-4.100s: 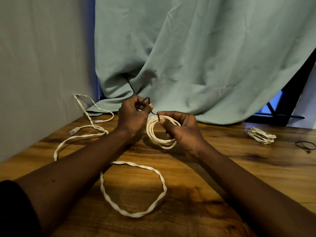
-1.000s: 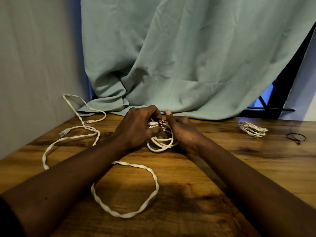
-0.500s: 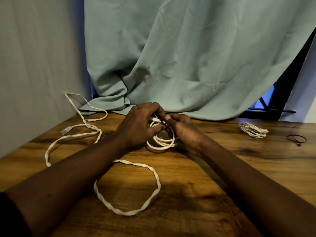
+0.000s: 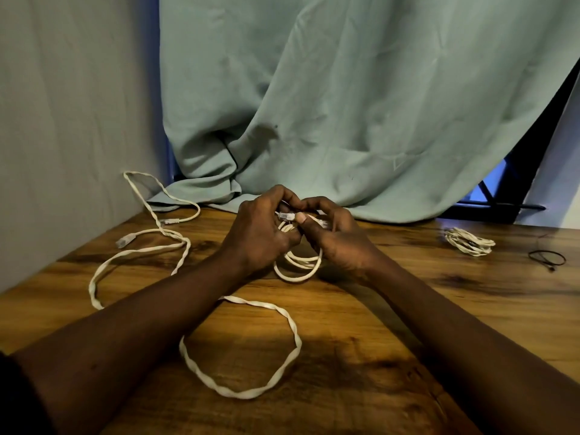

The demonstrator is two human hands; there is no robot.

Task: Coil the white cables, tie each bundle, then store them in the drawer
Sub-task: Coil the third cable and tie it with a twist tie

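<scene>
A small coiled white cable [image 4: 298, 265] hangs between both hands over the middle of the wooden table [image 4: 408, 309]. My left hand [image 4: 260, 233] and my right hand [image 4: 339, 237] grip the top of the coil, fingertips pinched together around its white plug ends. Whether a tie is on the coil is hidden by my fingers. A long loose white cable [image 4: 238, 365] lies uncoiled, looping under my left forearm and running to the back left. A second coiled bundle [image 4: 469, 241] rests at the back right. No drawer is in view.
A thin black tie [image 4: 547, 259] lies on the table right of the far bundle. A teal curtain [image 4: 345, 105] hangs behind the table and drapes onto its back edge. A grey wall [image 4: 62, 120] borders the table's left side.
Earlier the coil was held up with a black tie pinched at its top. Both hands since lowered it toward the table and closed together over the plug ends.
</scene>
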